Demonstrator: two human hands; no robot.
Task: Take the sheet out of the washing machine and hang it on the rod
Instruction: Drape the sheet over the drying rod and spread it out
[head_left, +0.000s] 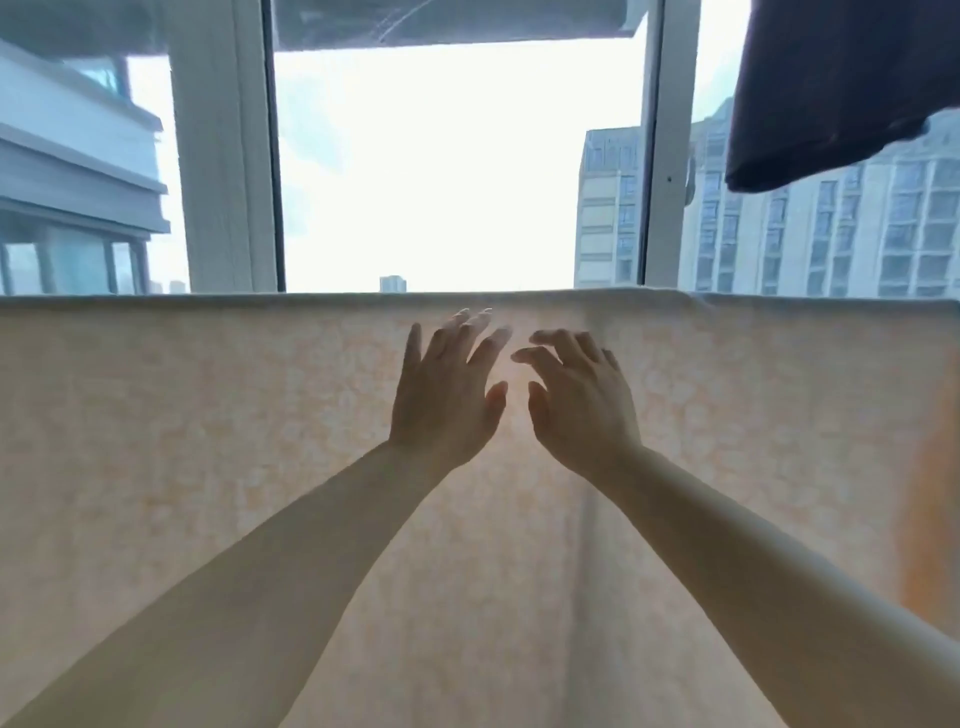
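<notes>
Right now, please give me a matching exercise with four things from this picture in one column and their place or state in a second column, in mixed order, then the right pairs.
Things:
1. sheet
2. dark cloth
3. left hand
4. right hand

Places or states:
A. hangs at the top right
B. fingers spread, raised left of the other hand
C. draped across the whole width, light shining through
D. fingers bent a little, raised right of the other hand

Pairs: 1-C, 2-A, 3-B, 4-D
</notes>
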